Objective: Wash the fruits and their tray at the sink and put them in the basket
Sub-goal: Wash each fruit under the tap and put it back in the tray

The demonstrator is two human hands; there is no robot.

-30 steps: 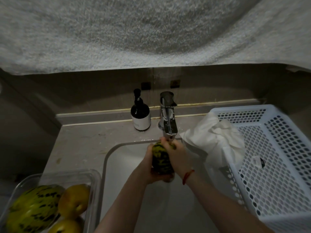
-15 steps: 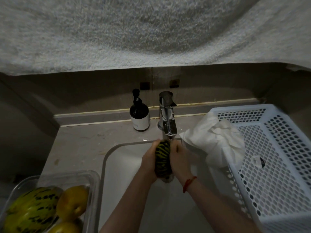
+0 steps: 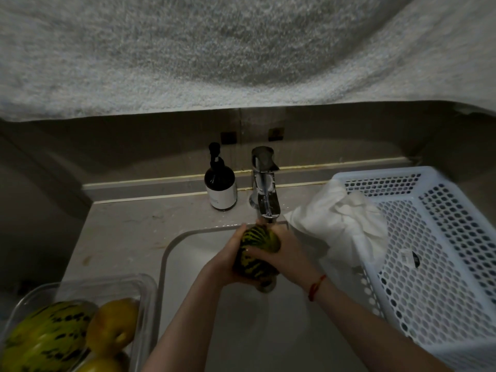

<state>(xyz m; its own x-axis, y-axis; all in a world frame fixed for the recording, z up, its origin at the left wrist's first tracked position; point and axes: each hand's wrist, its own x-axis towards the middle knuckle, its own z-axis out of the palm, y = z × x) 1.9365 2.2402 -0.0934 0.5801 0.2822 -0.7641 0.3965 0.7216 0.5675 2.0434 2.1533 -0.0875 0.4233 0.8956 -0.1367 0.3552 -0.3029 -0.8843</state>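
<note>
Both hands grasp the striped melon (image 3: 256, 253) under the tap (image 3: 265, 194) over the sink (image 3: 188, 264): left hand (image 3: 228, 261) cups it, right hand (image 3: 284, 253) curls over. Rinsing is the step; next it goes right into the basket (image 3: 442, 237). More fruit waits in the tray (image 3: 145, 291), near left on the worktop (image 3: 128, 226).

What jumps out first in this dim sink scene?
Both hands, left hand and right hand, hold a striped green melon under the tap over the sink. A white basket stands at right; a clear tray of fruit sits bottom left.
</note>
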